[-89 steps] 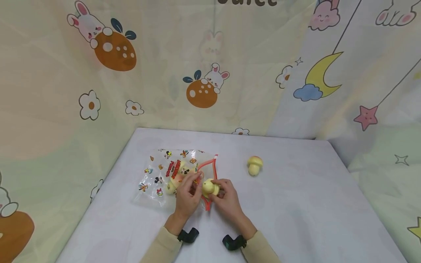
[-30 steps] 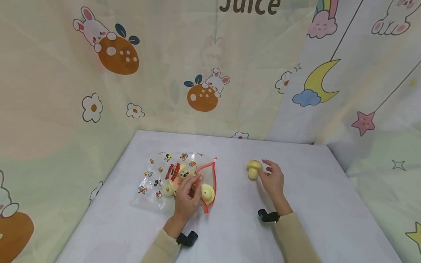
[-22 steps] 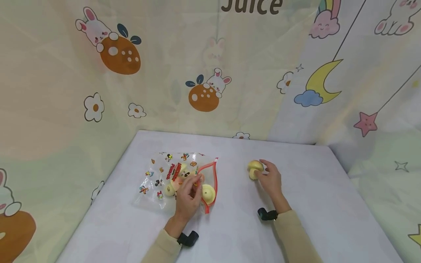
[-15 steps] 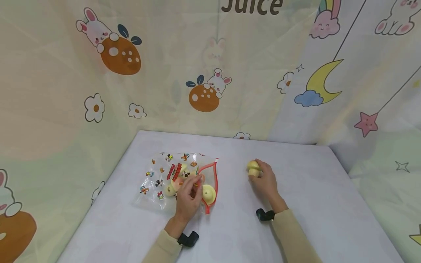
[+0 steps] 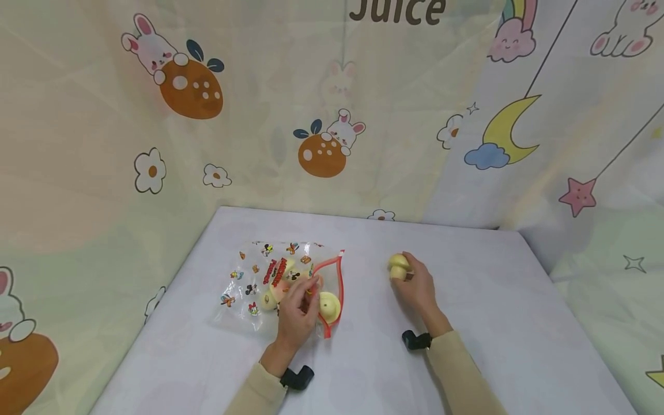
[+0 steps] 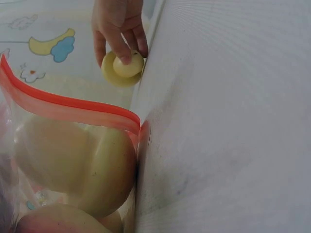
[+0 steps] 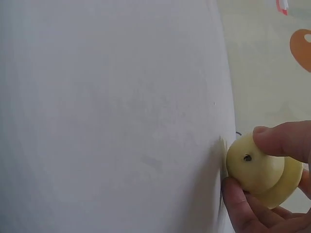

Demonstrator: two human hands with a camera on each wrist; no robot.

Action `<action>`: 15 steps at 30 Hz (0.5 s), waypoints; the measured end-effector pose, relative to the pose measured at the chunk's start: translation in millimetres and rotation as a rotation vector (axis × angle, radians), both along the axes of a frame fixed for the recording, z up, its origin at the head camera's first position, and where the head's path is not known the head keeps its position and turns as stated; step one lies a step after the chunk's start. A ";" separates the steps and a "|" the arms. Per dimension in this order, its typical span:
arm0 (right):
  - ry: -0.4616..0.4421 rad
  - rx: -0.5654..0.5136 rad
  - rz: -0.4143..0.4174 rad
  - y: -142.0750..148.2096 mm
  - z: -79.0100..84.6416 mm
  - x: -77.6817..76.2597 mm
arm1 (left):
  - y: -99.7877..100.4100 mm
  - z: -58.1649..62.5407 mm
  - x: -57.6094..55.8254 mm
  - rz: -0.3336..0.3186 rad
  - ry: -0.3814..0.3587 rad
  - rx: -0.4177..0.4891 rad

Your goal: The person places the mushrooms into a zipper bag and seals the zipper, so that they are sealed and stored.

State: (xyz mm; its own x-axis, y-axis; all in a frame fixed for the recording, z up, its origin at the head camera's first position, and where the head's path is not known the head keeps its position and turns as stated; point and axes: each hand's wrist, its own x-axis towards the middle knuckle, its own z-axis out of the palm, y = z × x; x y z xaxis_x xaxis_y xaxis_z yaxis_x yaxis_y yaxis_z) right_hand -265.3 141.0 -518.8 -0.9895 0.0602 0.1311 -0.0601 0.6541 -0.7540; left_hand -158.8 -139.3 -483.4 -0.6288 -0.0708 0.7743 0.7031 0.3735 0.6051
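My right hand point(image 5: 417, 286) grips a pale yellow toy mushroom point(image 5: 398, 266), right of the bag. In the right wrist view, the thumb lies across the round end of the mushroom point(image 7: 255, 162) and fingers curl beneath it, close to the tabletop. My left hand point(image 5: 297, 311) pinches the mouth of a clear zip bag point(image 5: 236, 314) with a red zip edge and cartoon prints. Just inside that mouth lies another yellow mushroom point(image 5: 329, 306). More yellow and pinkish mushrooms show through the plastic, partly hidden by prints and my left hand.
Both hands work over a white-covered table point(image 5: 493, 323). A cloth backdrop point(image 5: 259, 104) with rabbits, fruit, flowers and a moon rises behind the table and along its sides. Black wrist cameras point(image 5: 297, 377) are strapped to both wrists.
My right hand has left a mushroom in the bag's mouth, moved right and taken hold of the mushroom on the table, shifting it slightly left. My left hand has stayed at the bag.
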 end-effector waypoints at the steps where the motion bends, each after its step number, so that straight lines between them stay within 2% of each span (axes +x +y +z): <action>1: -0.003 -0.019 0.001 -0.9 -0.3 1.8 | -0.1 -0.2 0.2 -0.001 -0.005 0.001; 6: -0.003 -0.098 0.019 -11.5 -2.2 12.3 | -0.6 -2.6 -0.8 -0.002 -0.011 0.004; 15: 0.082 -0.177 0.090 -44.6 -4.3 33.4 | -0.4 -1.3 -0.8 0.007 -0.006 -0.003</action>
